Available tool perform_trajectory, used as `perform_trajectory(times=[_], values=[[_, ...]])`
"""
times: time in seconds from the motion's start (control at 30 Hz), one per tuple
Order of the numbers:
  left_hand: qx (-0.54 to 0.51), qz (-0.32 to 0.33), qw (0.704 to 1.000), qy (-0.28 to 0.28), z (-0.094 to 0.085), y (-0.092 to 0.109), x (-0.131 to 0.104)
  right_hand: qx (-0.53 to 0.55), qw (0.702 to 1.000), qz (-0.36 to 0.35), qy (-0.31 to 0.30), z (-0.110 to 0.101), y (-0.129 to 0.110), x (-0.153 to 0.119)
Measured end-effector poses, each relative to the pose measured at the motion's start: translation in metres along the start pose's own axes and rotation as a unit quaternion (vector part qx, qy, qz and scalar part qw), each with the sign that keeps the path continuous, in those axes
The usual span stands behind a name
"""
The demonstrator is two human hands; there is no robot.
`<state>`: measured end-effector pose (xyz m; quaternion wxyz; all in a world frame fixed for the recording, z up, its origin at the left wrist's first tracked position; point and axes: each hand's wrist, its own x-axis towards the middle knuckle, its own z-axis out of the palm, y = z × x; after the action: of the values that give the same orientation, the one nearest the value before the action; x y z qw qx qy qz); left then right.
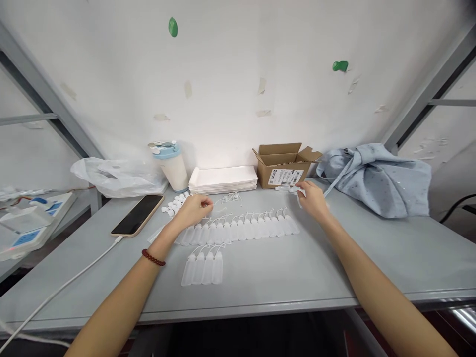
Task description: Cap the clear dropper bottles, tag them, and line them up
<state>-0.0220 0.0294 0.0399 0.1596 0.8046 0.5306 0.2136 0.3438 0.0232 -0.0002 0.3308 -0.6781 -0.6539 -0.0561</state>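
My left hand (195,210) has its fingers curled together beside a loose pile of white cords (231,198); what they hold, if anything, is too small to make out. Farther right, my right hand (313,200) pinches a small whitish piece (299,192) in front of the cardboard box. Between my hands runs a row of small translucent bottles (241,229) with white caps and cord loops. Nearer to me lies a shorter row of similar bottles (203,269). White caps (174,204) are heaped left of my left hand, which partly covers the long row's left end.
Along the wall stand a plastic bag (119,176), a tumbler (173,168), a stack of white paper packets (223,178) and an open cardboard box (282,168). A phone (137,215) with a charging cable (74,280) lies left; a blue cloth bundle (386,181) is right.
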Motion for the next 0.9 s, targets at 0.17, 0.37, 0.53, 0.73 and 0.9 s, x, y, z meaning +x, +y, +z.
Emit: perform_trajectory(times=[0.17, 0.37, 0.53, 0.73, 0.9], values=[[-0.084, -0.04, 0.993, 0.076, 0.004, 0.002, -0.002, -0.103, 0.993, 0.036, -0.054, -0.011, -0.004, -0.002], [-0.246, -0.072, 0.962, 0.095, 0.009, 0.01, -0.004, -0.183, 0.966, 0.1, -0.153, -0.019, -0.016, -0.01], [-0.364, -0.071, 0.924, 0.09, 0.013, 0.02, -0.009, -0.179, 0.96, 0.13, -0.171, -0.018, -0.019, -0.012], [-0.487, -0.092, 0.868, 0.036, 0.016, 0.037, -0.016, 0.117, 0.986, 0.048, -0.109, -0.022, -0.044, -0.018], [-0.597, -0.102, 0.795, -0.029, 0.021, 0.051, -0.02, 0.291, 0.943, -0.103, -0.122, -0.017, -0.096, -0.045]])
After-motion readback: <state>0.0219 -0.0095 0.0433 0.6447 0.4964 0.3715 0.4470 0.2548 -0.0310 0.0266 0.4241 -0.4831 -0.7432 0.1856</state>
